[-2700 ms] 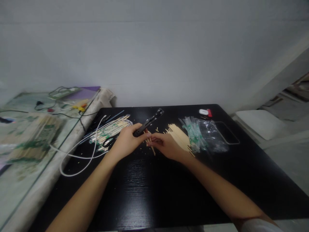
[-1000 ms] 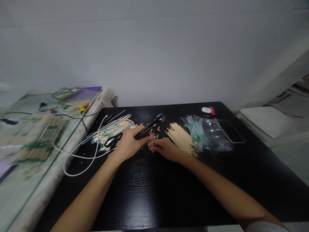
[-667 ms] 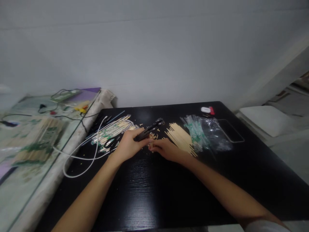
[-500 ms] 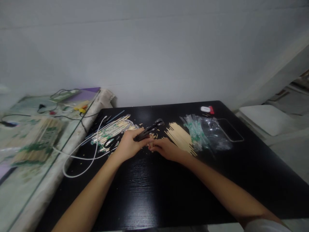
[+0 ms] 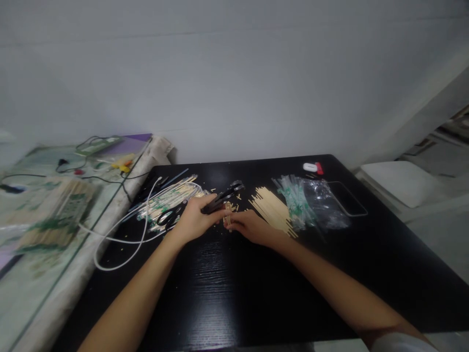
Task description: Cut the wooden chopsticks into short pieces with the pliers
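Observation:
My left hand (image 5: 196, 219) is closed round the handles of black pliers (image 5: 224, 195), whose head points up and right over the black table (image 5: 234, 288). My right hand (image 5: 251, 227) sits just right of it, fingers pinched on short wooden sticks (image 5: 228, 215) held upright at the pliers' jaws. Small cut stick pieces lie scattered around both hands. A fan of bare wooden sticks (image 5: 271, 209) lies right behind my right hand.
Wrapped sticks (image 5: 166, 200), black scissors (image 5: 169, 216) and a white cable (image 5: 120, 239) lie at the left. Clear plastic wrappers (image 5: 311, 205) and a small white and red object (image 5: 312, 167) sit at the right. A glass-topped surface (image 5: 47, 215) with stick bundles adjoins the table's left side.
The pliers' head has dropped lower and flatter toward the table. My right hand has shortened its grip on the sticks and stays pressed close to the jaws. Both hands shifted slightly left.

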A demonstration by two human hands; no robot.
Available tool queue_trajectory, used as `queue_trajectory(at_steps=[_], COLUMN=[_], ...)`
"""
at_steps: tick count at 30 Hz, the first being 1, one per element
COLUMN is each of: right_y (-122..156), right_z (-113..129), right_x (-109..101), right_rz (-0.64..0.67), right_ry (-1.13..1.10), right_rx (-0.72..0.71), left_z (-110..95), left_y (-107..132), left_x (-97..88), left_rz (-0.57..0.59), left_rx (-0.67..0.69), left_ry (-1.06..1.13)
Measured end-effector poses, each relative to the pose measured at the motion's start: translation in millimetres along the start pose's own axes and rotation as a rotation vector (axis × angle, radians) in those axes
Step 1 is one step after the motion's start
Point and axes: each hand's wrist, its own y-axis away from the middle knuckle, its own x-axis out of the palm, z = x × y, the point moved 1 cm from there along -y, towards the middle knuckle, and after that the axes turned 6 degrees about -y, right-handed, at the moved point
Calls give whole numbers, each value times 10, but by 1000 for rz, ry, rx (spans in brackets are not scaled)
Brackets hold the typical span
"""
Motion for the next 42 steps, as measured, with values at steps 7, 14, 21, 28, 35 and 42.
queue_trajectory(at_steps=[7,14,21,28,35,42], right_y=[-13,-13,-14,-16,5,-6], right_z=[83,188,177,245,277,278], right_x=[-50,-96,-68,-104,-53,-39], right_rz=[-37,-101,-119,-137,-262,-275], right_ry=[42,34,80,98,0,44], right_rx=[16,-7,-19,-27,27,20], left_z=[4,-55,-31,-32,-5,-78], left_y=[-8,-9,2,-2,-9,19], left_x=[9,2,6,-5,-9,-39], left_rz=[0,9,22,21,-6,-11], left_rx=[7,23,8,1,-3,39], left_ry=[27,26,33,16,13,-82])
